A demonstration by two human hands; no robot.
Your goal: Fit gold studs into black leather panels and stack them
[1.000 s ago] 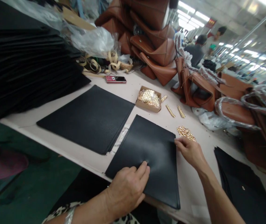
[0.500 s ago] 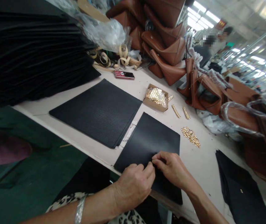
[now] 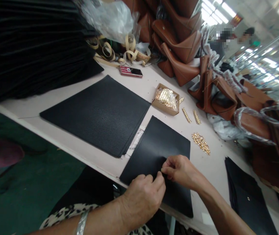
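Observation:
A black leather panel (image 3: 151, 143) lies at the table's front edge under both hands. My left hand (image 3: 145, 192) is closed, its thumb and forefinger pinched low on the panel. Fingertip to fingertip with it, my right hand (image 3: 178, 169) pinches at the same spot from the right. Whatever is between the fingers is too small and covered to make out. Loose gold metal fittings (image 3: 200, 143) lie in a pile beyond the right hand. At far right, a stack of black panels (image 3: 247, 192) has one small gold fitting on its top piece.
Another stack of black leather panels (image 3: 97, 114) lies to the left. Behind stand a cardboard box (image 3: 166, 107) of bagged gold fittings, strips of fittings (image 3: 196, 117) and a red phone (image 3: 131, 71). Brown leather bags (image 3: 178, 62) line the back; a tall black stack (image 3: 32, 52) rises at left.
The view has shifted slightly. Both hands stay pinched together at the same spot on the panel, with the right hand's fingers curled in a little more.

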